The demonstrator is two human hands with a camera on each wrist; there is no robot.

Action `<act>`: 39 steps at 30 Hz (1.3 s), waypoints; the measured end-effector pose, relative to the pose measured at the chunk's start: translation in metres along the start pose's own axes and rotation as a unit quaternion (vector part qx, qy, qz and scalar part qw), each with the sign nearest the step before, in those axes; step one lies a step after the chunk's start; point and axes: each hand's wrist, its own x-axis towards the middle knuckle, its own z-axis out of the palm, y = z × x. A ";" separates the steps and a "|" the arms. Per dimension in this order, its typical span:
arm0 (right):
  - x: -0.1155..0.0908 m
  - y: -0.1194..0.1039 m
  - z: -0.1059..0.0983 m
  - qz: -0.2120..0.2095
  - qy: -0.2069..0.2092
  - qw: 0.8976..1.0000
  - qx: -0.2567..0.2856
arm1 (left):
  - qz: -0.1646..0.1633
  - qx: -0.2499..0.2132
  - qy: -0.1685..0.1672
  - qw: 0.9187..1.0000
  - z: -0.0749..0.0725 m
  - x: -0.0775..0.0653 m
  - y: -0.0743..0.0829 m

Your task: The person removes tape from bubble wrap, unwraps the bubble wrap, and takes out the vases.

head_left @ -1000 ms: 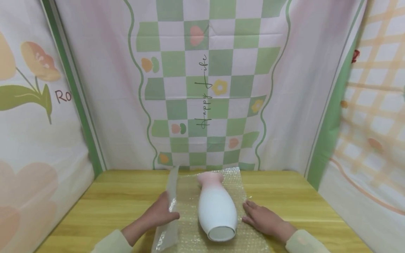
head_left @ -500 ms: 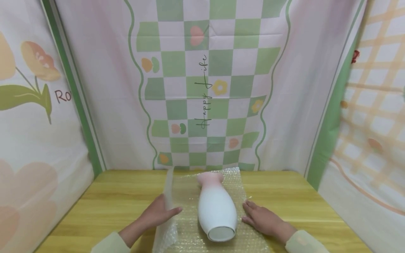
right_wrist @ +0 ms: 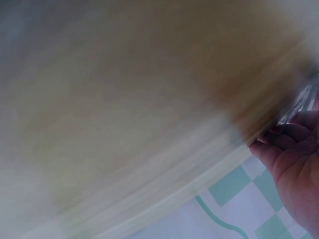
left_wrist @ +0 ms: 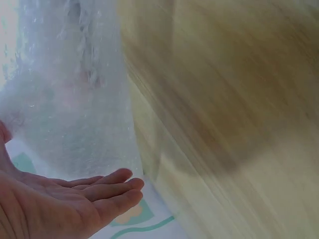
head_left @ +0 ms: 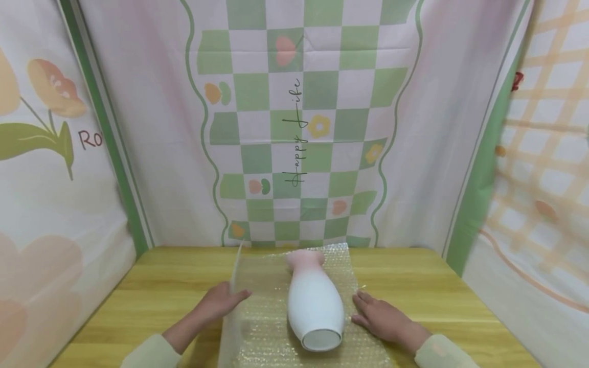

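Note:
A white vase (head_left: pixel 316 301) with a pink neck lies on its side on a sheet of bubble wrap (head_left: pixel 267 327), its round base toward me. At the sheet's left edge, which stands raised, my left hand (head_left: pixel 218 302) supports the wrap with straight fingers outside and the thumb over the inner side. The left wrist view has those fingers (left_wrist: pixel 112 196) extended beside the hanging bubble wrap (left_wrist: pixel 75 119). On the other side, my right hand (head_left: pixel 383 318) rests at the sheet's right edge. Its fingers (right_wrist: pixel 266 152) look relaxed, partly cut off in the right wrist view.
The sheet lies on a wooden table (head_left: pixel 423 291). Behind it hangs a green-and-white checkered curtain (head_left: pixel 294 128). Printed cloths close off the left (head_left: pixel 55 214) and right (head_left: pixel 538 204) sides.
The left hand has moved left and slightly away from the vase. The wrap's folded left flap has swung outward with it and now stands as a narrow raised edge. Vase and right hand stay put.

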 end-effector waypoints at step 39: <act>0.000 0.001 0.002 0.003 0.000 1.000 0.000 | 0.023 0.207 -0.001 0.978 -0.025 -0.008 -0.036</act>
